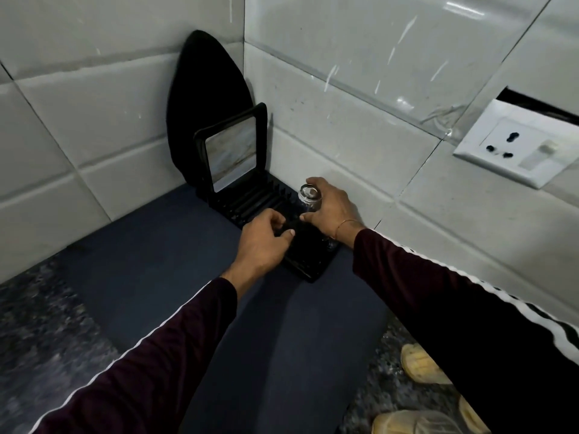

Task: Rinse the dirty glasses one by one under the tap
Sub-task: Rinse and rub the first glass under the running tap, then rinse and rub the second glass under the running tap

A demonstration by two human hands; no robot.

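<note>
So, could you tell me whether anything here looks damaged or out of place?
Yes: the wall socket sits askew, with a dark open gap in the tile above it. White streaks mark the tiles.

Both arms stretched forward in dark striped sleeves. Left hand point(261, 242) knuckles up, fingers curled, thumb tip touching fingertips. Right hand point(329, 208) palm down, fingers and thumb wrapped round something, thin bangle at wrist.

Head camera looks steeply down, close over the counter corner point(175, 277) (wide-angle).
</note>
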